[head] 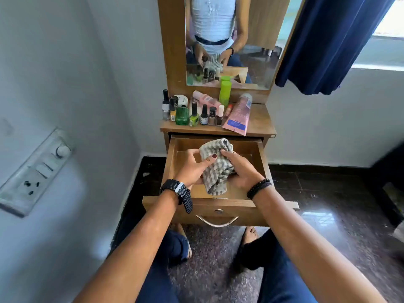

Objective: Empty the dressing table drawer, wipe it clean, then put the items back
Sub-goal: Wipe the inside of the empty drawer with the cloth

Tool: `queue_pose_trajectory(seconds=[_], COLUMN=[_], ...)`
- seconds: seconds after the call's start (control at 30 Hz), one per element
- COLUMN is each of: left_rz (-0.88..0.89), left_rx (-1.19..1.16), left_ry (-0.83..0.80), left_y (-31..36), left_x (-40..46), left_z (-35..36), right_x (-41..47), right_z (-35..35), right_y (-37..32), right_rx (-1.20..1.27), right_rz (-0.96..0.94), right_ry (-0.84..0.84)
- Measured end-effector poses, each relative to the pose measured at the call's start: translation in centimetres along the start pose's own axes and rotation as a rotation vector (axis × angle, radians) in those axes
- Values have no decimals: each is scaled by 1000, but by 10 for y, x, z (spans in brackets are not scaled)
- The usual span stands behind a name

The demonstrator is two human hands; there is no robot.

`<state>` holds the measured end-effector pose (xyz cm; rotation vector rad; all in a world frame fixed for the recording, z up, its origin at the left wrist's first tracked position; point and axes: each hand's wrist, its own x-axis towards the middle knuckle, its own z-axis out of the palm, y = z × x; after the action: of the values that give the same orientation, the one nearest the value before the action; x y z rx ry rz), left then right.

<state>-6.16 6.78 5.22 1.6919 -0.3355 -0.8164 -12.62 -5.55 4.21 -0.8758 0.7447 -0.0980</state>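
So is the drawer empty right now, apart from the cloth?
As far as shows, yes. The drawer is pulled open with bare wood visible; both hands hold the striped cloth over it, hiding part of the bottom.

Daylight from the window (391, 18); floor (317, 217) glare, edges warped.

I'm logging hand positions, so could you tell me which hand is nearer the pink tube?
Right. The right hand grips the cloth below the pink tube; the left hand is further left.
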Motion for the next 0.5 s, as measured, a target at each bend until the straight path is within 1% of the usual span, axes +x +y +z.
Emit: queue_pose_trajectory(seconds=[0.1, 0.17, 0.23, 0.33, 0.4, 0.5], left_rz=[6, 16, 32, 30, 45, 78], left_rx=[-73, -73, -113, -182, -177, -172], left_ry=[-84, -135, -192, -250, -267, -291], left_y=[6, 11, 18, 28, 32, 37], left_x=[-4, -7, -8, -9, -9, -7], left_z=[14, 22, 30, 42, 50, 64], right_x=[-13, -24, -38, -61, -72, -78], right_z=[-17, -29, -40, -52, -59, -69], right_y=[-3, -5, -7, -8, -8, -14], right_rx=[-118, -117, -77, 5, 16, 21], right_rz=[-129, -187, -283, -426, -424, -349], right_ry=[134, 184, 124, -64, -143, -152])
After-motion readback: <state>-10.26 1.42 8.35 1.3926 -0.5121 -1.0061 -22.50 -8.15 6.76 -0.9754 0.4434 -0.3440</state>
